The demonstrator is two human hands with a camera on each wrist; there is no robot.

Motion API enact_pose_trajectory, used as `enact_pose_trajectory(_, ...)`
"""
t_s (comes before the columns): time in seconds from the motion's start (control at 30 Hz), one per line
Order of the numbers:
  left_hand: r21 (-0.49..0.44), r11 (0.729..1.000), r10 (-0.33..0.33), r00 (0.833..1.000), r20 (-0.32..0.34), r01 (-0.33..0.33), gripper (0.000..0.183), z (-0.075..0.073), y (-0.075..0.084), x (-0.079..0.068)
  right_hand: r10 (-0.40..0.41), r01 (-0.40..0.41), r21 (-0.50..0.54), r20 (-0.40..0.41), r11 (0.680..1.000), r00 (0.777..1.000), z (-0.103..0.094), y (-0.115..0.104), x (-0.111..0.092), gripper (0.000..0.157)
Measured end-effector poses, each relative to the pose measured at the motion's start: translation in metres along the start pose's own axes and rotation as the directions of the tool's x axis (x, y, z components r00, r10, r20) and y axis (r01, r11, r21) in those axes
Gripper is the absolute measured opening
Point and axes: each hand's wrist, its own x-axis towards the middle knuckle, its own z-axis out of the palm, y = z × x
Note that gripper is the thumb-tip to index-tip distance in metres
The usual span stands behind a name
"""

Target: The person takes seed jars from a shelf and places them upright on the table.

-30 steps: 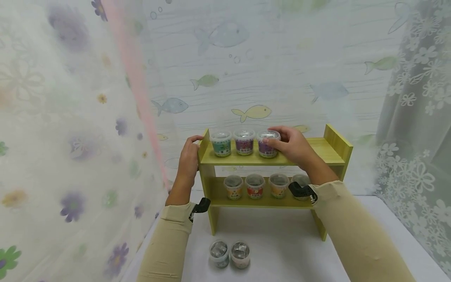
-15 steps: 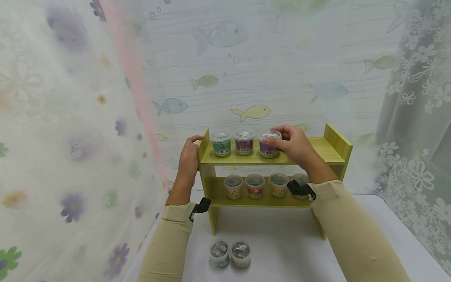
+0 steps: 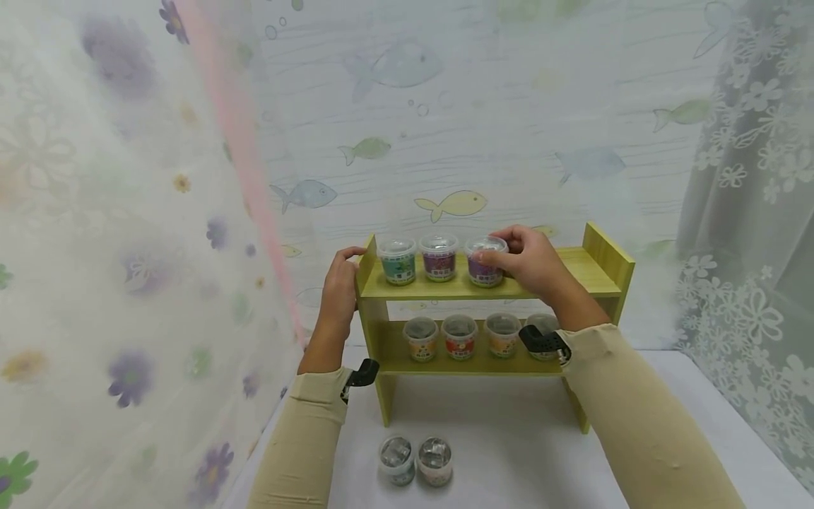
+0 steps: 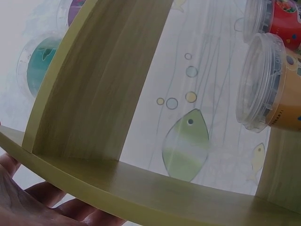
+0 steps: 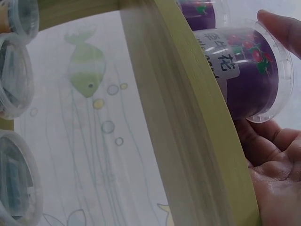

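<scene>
My right hand (image 3: 531, 261) grips a clear-lidded plastic cup (image 3: 486, 263) with a purple label, thumb in front and fingers behind. This cup is upright on the top board of a yellow-green two-tier shelf (image 3: 420, 288). In the right wrist view, flower pictures show on the cup's label (image 5: 254, 70). My left hand (image 3: 340, 286) rests against the outside of the shelf's left side panel (image 3: 367, 265), fingertips at its top edge. The left wrist view shows its fingers (image 4: 73, 209) along the panel's outer face. To the left stand another purple cup (image 3: 439, 258) and a teal cup (image 3: 398, 262).
Several cups, among them an orange-labelled one (image 3: 422, 339) and a red-labelled one (image 3: 460, 338), line the lower board; my right wrist camera partly covers the rightmost. Two cups (image 3: 397, 459) with silvery tops stand on the white table (image 3: 509, 452) in front. Printed curtains (image 3: 521, 141) hang behind.
The purple cup in my right hand has shifted slightly right, widening the gap to the cup beside it. My left hand stays at the side panel. The head view has shifted a little.
</scene>
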Motion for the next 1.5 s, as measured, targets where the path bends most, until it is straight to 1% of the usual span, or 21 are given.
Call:
enact_pose_trajectory(0.27, -0.011, 1.0, 0.012, 1.0, -0.002, -0.012, 0.044, 0.0, 0.0, -0.001, 0.011, -0.011, -0.047, -0.003, 0.999, 1.0, 0.0, -0.002, -0.001, 0.078)
enact_pose_trajectory(0.57, -0.019, 1.0, 0.006, 1.0, 0.006, -0.006, 0.043, 0.001, 0.0, -0.002, 0.011, -0.011, -0.063, -0.001, 0.998, 1.0, -0.001, -0.003, -0.006, 0.076)
enact_pose_trajectory(0.83, -0.005, 1.0, 0.012, 1.0, 0.001, -0.012, 0.044, 0.001, 0.0, -0.002, 0.002, -0.002, -0.093, -0.004, 0.996, 1.0, -0.003, -0.002, -0.011, 0.075)
enact_pose_trajectory(1.33, 0.013, 1.0, 0.023, 1.0, 0.001, -0.023, 0.043, 0.002, 0.001, -0.003, -0.011, 0.011, -0.059, 0.002, 0.998, 1.0, -0.003, -0.004, -0.018, 0.068)
enact_pose_trajectory(1.5, -0.007, 1.0, 0.025, 1.0, 0.003, -0.025, 0.042, 0.001, 0.001, -0.002, -0.01, 0.011, -0.059, 0.001, 0.998, 1.0, -0.003, -0.007, -0.023, 0.066)
